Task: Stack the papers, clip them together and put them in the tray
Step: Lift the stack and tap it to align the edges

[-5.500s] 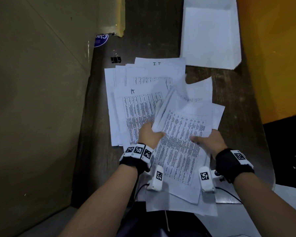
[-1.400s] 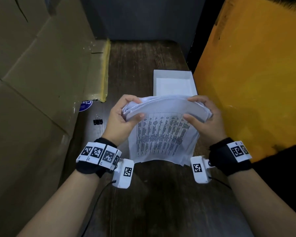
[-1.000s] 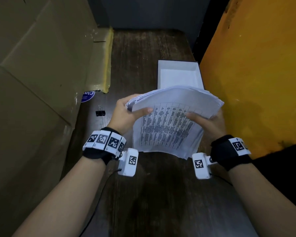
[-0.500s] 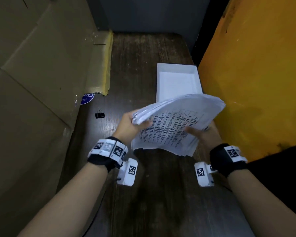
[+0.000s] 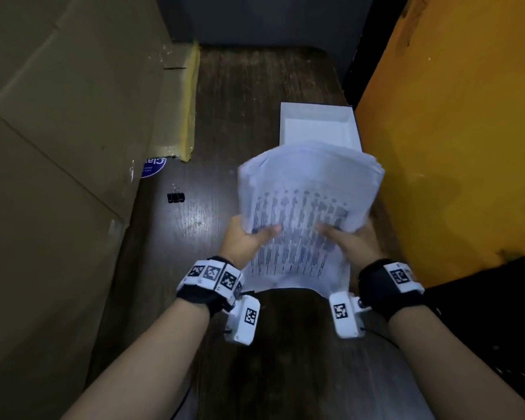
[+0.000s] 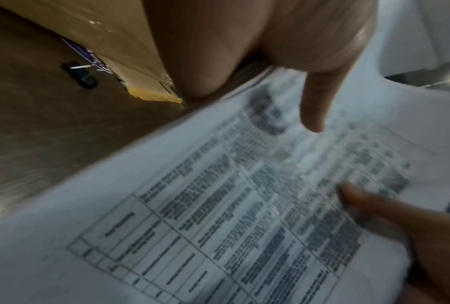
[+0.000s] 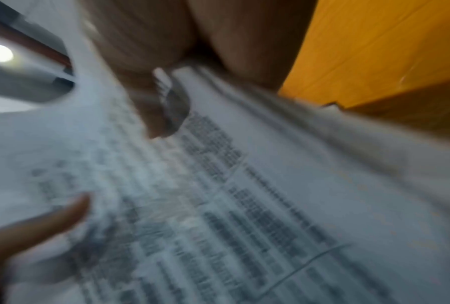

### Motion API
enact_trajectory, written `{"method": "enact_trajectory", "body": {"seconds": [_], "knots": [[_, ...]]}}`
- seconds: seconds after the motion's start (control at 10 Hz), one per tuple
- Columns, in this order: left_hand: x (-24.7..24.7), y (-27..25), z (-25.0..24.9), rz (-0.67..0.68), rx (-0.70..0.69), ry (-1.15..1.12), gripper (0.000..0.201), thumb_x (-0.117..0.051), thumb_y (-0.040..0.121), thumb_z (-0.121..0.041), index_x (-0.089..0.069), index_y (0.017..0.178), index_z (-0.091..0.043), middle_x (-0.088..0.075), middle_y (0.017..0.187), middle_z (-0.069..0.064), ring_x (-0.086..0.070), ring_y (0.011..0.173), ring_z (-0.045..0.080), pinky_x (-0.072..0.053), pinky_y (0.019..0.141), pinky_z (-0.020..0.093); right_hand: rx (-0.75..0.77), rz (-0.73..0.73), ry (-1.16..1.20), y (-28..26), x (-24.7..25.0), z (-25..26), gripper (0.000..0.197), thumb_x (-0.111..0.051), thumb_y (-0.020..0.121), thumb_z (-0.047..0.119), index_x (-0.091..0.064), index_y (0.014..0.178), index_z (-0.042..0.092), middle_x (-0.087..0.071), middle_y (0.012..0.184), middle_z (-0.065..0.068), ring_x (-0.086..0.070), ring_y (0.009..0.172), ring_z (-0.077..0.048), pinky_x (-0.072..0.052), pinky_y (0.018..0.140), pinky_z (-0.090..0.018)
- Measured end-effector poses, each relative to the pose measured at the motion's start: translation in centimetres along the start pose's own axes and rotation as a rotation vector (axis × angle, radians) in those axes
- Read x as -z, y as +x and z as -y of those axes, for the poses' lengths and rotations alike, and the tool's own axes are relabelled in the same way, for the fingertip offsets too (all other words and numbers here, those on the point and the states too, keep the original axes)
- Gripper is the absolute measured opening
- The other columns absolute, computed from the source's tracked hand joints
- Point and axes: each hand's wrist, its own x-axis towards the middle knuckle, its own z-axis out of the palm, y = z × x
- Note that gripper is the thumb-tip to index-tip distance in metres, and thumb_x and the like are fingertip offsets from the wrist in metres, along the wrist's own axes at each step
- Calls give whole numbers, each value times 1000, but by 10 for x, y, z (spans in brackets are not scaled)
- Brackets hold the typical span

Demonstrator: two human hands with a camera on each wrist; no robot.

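Observation:
A thick stack of printed papers (image 5: pixel 306 189) is held up over the dark wooden table, tilted with the printed table facing me. My left hand (image 5: pixel 246 237) grips its left side, thumb across the front sheet. My right hand (image 5: pixel 349 241) grips the right side the same way. Both wrist views are blurred and show the stack of papers (image 6: pixel 218 216) (image 7: pixel 244 195) with a thumb lying on it. A black binder clip (image 5: pixel 175 197) lies on the table to the left, also seen as the binder clip (image 6: pixel 79 74). The white tray (image 5: pixel 315 128) stands behind the papers, its front hidden by them.
A tall cardboard box (image 5: pixel 58 147) walls off the left side, with a blue round sticker (image 5: pixel 153 167) at its base. An orange panel (image 5: pixel 455 131) closes the right side. A dark wall stands at the table's far end.
The papers, once spread on the table, are gathered into one stack in both hands. In the last second the stack swung from lying sideways to more upright, and both hands shifted lower on it.

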Motion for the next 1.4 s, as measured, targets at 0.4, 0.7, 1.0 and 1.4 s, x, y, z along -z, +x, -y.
{"method": "enact_trajectory", "body": {"seconds": [0.4, 0.7, 1.0, 1.4], "knots": [[45, 43, -70, 137, -161, 981, 28, -66, 84, -19, -56, 59, -27, -57, 60, -8, -57, 61, 16, -37, 57, 24, 467, 44, -547, 7, 10, 107, 106, -87, 69, 27, -21, 152, 29, -41, 148, -2, -39, 134, -12, -34, 106, -28], [71, 35, -65, 394, -81, 909, 23, -77, 76, -27, -69, 75, -6, -65, 69, 14, -56, 63, 17, -39, 60, 28, 271, 298, -244, 14, 5, 68, 6, -72, 83, -1, -74, 88, 1, -78, 82, -8, -70, 78, -15, -56, 71, -28], [121, 24, 17, 56, 90, 179, 36, -80, 68, -11, -70, 102, -5, -73, 102, 14, -69, 98, 28, -53, 90, 43, 19, 165, -98, 13, 32, 2, 22, -73, 78, -6, -74, 94, 9, -80, 85, 4, -75, 82, -14, -56, 78, -32], [48, -8, 33, -200, -342, 230, 32, -61, 88, -5, -64, 107, -30, -65, 111, 5, -62, 105, 19, -53, 91, 43, 171, -221, -146, -14, 21, -31, 26, -71, 87, 17, -61, 74, 38, -70, 66, 26, -63, 65, 15, -52, 70, -13]]}}
